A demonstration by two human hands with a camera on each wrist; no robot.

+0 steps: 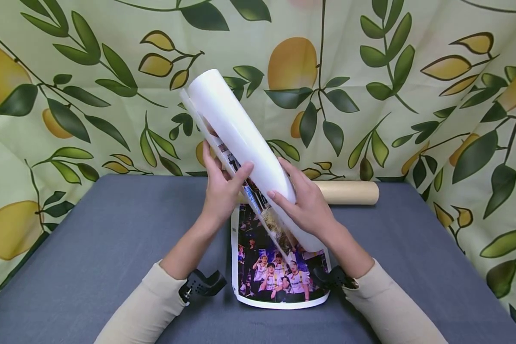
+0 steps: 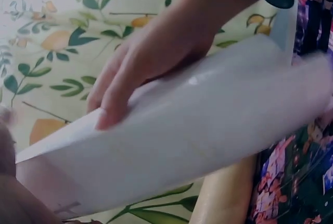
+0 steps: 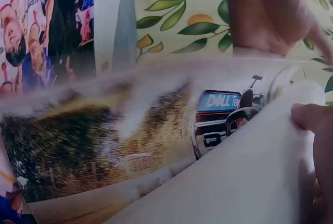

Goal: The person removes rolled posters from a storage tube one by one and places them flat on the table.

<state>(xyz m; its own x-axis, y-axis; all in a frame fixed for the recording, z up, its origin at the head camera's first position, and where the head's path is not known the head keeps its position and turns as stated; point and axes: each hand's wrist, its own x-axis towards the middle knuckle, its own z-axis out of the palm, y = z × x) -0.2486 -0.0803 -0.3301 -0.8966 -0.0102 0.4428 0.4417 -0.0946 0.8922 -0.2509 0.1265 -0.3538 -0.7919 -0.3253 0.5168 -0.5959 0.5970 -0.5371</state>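
A partly rolled poster (image 1: pixel 251 138), glossy white on the back, is held tilted in the air by both hands. My left hand (image 1: pixel 219 191) pinches its left edge, thumb toward the printed inside. My right hand (image 1: pixel 307 203) grips the rolled side, fingers behind and thumb in front. In the right wrist view, the printed inside (image 3: pixel 104 146) shows golden-brown scenery and a blue sign. Beneath, a second poster (image 1: pixel 271 282) with a group of people in white shirts lies picture up on the table, its upper part hidden by the raised one.
A beige cardboard tube (image 1: pixel 348 192) lies across the back of the table, partly behind the right hand and the poster. Grey-blue cloth covers the table (image 1: pixel 133 239). A curtain (image 1: pixel 249 48) with leaves and yellow fruit hangs close behind.
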